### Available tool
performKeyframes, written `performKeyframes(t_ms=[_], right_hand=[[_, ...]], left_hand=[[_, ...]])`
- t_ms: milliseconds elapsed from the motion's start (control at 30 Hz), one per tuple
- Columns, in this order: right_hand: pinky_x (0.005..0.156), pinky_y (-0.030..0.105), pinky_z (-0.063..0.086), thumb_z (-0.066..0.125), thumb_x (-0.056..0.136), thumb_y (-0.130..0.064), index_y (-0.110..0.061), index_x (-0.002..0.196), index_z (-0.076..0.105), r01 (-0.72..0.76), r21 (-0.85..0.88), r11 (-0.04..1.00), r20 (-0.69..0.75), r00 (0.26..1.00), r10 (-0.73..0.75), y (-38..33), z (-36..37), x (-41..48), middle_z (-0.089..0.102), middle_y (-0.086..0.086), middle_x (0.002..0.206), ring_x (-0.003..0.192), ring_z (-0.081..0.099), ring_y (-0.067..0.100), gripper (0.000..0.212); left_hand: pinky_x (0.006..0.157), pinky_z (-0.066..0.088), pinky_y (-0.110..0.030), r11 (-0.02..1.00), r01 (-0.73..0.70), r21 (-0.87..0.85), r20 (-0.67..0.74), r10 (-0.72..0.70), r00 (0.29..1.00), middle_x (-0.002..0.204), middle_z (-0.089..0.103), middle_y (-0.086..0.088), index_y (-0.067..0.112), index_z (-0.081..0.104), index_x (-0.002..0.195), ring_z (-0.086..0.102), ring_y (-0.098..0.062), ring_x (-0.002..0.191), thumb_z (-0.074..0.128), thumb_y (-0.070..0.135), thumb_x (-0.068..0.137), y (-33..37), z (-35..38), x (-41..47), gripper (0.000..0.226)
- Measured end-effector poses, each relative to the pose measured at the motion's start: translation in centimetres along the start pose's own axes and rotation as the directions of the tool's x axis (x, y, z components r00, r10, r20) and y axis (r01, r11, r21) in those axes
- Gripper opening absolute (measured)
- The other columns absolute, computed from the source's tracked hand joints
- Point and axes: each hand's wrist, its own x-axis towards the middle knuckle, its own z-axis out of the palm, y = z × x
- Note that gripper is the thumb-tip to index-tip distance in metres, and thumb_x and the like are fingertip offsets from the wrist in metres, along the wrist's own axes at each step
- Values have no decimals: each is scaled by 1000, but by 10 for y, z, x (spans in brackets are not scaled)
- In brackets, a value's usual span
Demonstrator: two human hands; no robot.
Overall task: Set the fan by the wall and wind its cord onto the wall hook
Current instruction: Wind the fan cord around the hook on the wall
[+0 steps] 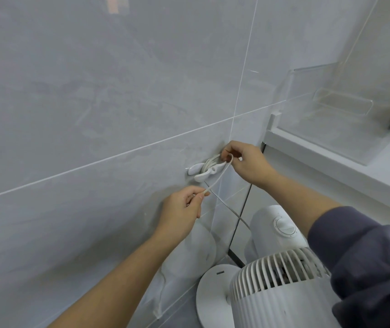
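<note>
A white fan (281,287) stands on the floor at the lower right, close to the grey tiled wall. Its round base (213,294) sits beside the wall. A white hook (195,169) is stuck to the wall, with several turns of the white cord (215,181) wound around it. My right hand (246,164) pinches the cord at the hook's right end. My left hand (182,209), lower and to the left, pinches a taut stretch of the same cord. From there the cord runs down toward the fan.
A white ledge (331,159) juts out at the right, carrying a clear acrylic box (345,107). A dark gap (246,204) runs down the corner between wall and cabinet. My right sleeve (366,261) hangs over the fan.
</note>
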Motion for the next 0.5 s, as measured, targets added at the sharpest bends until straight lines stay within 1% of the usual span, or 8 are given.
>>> performKeyframes(t_ms=[100,200,233,367,433,500], right_hand=[[77,38,54,39,81,4,-24,80,64,-91,92,992,46,995,87,2,-1,-1,67,2,89,86,61,24,37],[74,36,57,41,83,-5,-25,79,65,-112,152,982,60,993,104,0,-2,-2,66,-2,86,82,61,15,32],[74,36,57,43,84,-6,-25,79,65,-118,160,980,62,992,109,-1,-2,-2,66,-2,85,81,61,15,30],[72,36,59,49,83,-2,-23,78,65,-156,161,975,84,986,144,-1,0,0,66,7,89,83,63,25,27],[69,35,59,47,83,1,-23,78,65,-158,145,977,82,986,147,-1,0,0,65,9,88,76,62,24,30],[64,32,56,44,84,4,-22,78,65,-165,153,974,85,985,153,-1,1,0,64,9,85,67,58,19,34]], left_hand=[[47,35,-8,1000,5,9,-25,-5,1000,48,48,9,24,70,88,41,-1,45,50,14,95,0,-1,2,23],[47,36,-11,999,23,25,-19,-22,1000,53,51,6,24,69,86,42,-2,45,49,14,95,-2,-2,2,24],[46,35,-12,999,38,19,-16,-38,999,54,53,5,25,68,84,41,-2,44,48,14,95,-3,-1,1,25],[41,32,-13,996,87,-37,17,-87,996,57,54,4,22,66,81,37,0,38,47,11,93,-1,3,0,25],[41,32,-13,996,83,-35,23,-83,996,56,53,4,21,66,81,36,0,38,47,10,93,1,5,0,24],[41,32,-12,997,76,-28,21,-75,997,55,53,5,20,66,81,36,-1,39,47,11,93,1,7,0,24]])
